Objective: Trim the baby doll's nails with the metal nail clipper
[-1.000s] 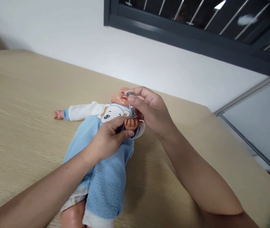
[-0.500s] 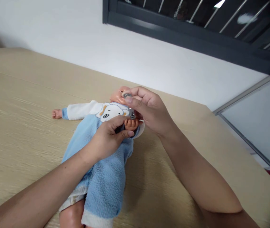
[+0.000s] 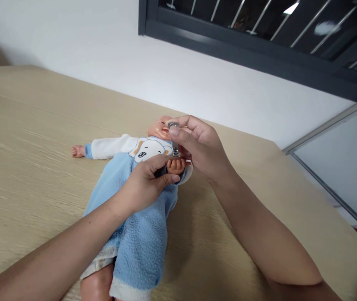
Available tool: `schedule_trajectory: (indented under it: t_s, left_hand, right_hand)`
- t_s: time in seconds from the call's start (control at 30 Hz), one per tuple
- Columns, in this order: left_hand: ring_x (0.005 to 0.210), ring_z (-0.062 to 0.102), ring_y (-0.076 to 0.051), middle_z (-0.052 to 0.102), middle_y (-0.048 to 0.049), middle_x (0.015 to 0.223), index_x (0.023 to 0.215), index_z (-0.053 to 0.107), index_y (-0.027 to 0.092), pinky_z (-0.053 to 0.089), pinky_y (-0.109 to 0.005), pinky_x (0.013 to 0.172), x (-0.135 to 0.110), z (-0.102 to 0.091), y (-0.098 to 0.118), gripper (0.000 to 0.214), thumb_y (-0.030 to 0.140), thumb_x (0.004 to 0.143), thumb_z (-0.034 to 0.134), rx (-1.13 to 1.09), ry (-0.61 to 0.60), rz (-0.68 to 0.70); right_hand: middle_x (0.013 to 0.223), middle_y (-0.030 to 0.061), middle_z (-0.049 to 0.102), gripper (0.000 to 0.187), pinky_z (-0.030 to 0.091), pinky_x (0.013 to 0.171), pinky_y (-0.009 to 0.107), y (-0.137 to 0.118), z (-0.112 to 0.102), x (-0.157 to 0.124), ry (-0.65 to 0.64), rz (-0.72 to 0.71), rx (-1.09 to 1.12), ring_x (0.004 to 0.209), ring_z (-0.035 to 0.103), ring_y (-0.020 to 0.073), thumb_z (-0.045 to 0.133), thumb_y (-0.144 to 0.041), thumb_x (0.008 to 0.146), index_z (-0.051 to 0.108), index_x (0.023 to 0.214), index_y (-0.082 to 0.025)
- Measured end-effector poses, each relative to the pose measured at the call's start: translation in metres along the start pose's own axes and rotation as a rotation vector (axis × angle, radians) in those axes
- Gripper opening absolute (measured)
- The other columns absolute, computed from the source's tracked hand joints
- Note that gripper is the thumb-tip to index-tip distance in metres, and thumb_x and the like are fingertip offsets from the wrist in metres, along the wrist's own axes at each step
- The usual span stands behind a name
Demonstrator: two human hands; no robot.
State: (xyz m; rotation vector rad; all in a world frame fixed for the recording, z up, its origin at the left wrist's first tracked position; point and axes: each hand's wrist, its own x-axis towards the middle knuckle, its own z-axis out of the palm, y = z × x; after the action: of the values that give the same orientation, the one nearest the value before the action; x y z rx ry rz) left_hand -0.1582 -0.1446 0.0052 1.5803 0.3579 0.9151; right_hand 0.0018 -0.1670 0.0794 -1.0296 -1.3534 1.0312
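A baby doll (image 3: 134, 225) in a light blue fleece suit with a white cartoon bib lies on its back on the wooden table (image 3: 24, 142). My left hand (image 3: 145, 184) is closed around the doll's small hand (image 3: 176, 166), pinching it between thumb and fingers. My right hand (image 3: 202, 146) grips a silver nail clipper (image 3: 174, 142), whose tip sits right at the doll's fingers. The doll's other arm (image 3: 103, 147), in a white sleeve, stretches out to the left. Its head is partly hidden behind my right hand.
The light wooden table runs wide to the left and ends at a white wall. A dark window frame (image 3: 260, 50) with metal bars is above. A glass panel with a metal edge (image 3: 338, 167) stands at the right.
The clipper and my right hand stay at the doll's fingers with only slight shifts. My left hand keeps its pinch on the doll's hand.
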Motion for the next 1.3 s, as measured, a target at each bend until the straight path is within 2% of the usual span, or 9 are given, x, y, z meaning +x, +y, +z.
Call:
schedule_trajectory:
  t_s: [0.17, 0.3, 0.43, 0.57, 0.83, 0.97, 1.3]
  left_hand:
    - [0.094, 0.062, -0.020, 0.071, -0.0039, 0.094, 0.097, 0.074, 0.017, 0.047, -0.034, 0.091, 0.0009, 0.0011, 0.0026, 0.010, 0.021, 0.088, 0.077, -0.044, 0.061, -0.015]
    - [0.092, 0.061, -0.020, 0.071, -0.0040, 0.092, 0.095, 0.074, 0.016, 0.047, -0.034, 0.089, 0.0019, 0.0021, 0.0035, 0.009, 0.021, 0.088, 0.077, -0.061, 0.079, -0.030]
    - [0.096, 0.062, -0.022, 0.073, -0.0055, 0.096, 0.099, 0.075, 0.016, 0.047, -0.036, 0.093, 0.0018, 0.0021, 0.0015, 0.015, 0.023, 0.086, 0.078, -0.054, 0.077, -0.054]
    - [0.099, 0.064, -0.023, 0.074, -0.0064, 0.099, 0.101, 0.077, 0.016, 0.047, -0.037, 0.095, 0.0013, 0.0014, 0.0010, 0.017, 0.024, 0.086, 0.079, -0.050, 0.079, -0.059]
    - [0.090, 0.061, -0.019, 0.071, -0.0027, 0.090, 0.094, 0.075, 0.016, 0.047, -0.034, 0.088, 0.0019, 0.0011, 0.0003, 0.009, 0.019, 0.086, 0.078, -0.034, 0.083, -0.030]
    - [0.089, 0.059, -0.019, 0.069, -0.0025, 0.088, 0.091, 0.073, 0.016, 0.046, -0.034, 0.087, 0.0018, 0.0010, 0.0000, 0.008, 0.020, 0.086, 0.078, -0.040, 0.081, -0.031]
    - [0.093, 0.060, -0.021, 0.069, -0.0044, 0.091, 0.091, 0.072, 0.017, 0.046, -0.037, 0.091, 0.0013, 0.0007, -0.0019, 0.010, 0.024, 0.086, 0.078, -0.042, 0.073, -0.040]
  right_hand:
    - [0.080, -0.0013, 0.068, 0.041, 0.049, 0.063, 0.025, 0.0003, 0.0041, -0.0002, 0.074, -0.062, -0.054, 0.070, 0.062, 0.0119, 0.084, -0.051, 0.087, 0.067, 0.110, -0.022]
    - [0.073, -0.0039, 0.066, 0.041, 0.045, 0.059, 0.023, 0.0013, 0.0061, 0.0005, 0.111, -0.090, -0.068, 0.062, 0.057, 0.0091, 0.086, -0.050, 0.086, 0.066, 0.108, -0.021]
    - [0.076, -0.0029, 0.066, 0.044, 0.053, 0.068, 0.027, 0.0017, 0.0082, 0.0004, 0.103, -0.061, -0.051, 0.070, 0.065, 0.0125, 0.087, -0.051, 0.084, 0.065, 0.108, -0.022]
    - [0.072, -0.0044, 0.062, 0.046, 0.057, 0.075, 0.030, 0.0023, 0.0092, 0.0002, 0.094, -0.052, -0.043, 0.072, 0.066, 0.0139, 0.088, -0.051, 0.083, 0.064, 0.109, -0.022]
    - [0.070, -0.0056, 0.060, 0.045, 0.058, 0.076, 0.030, 0.0035, 0.0083, -0.0005, 0.107, -0.075, -0.089, 0.067, 0.063, 0.0124, 0.087, -0.051, 0.084, 0.061, 0.107, -0.023]
    - [0.071, -0.0056, 0.061, 0.044, 0.055, 0.069, 0.028, 0.0047, 0.0079, -0.0001, 0.102, -0.073, -0.083, 0.065, 0.062, 0.0115, 0.086, -0.052, 0.085, 0.060, 0.106, -0.024]
    - [0.074, -0.0039, 0.064, 0.041, 0.058, 0.070, 0.028, 0.0064, 0.0077, 0.0000, 0.084, -0.065, -0.035, 0.071, 0.068, 0.0140, 0.085, -0.051, 0.086, 0.060, 0.105, -0.024]
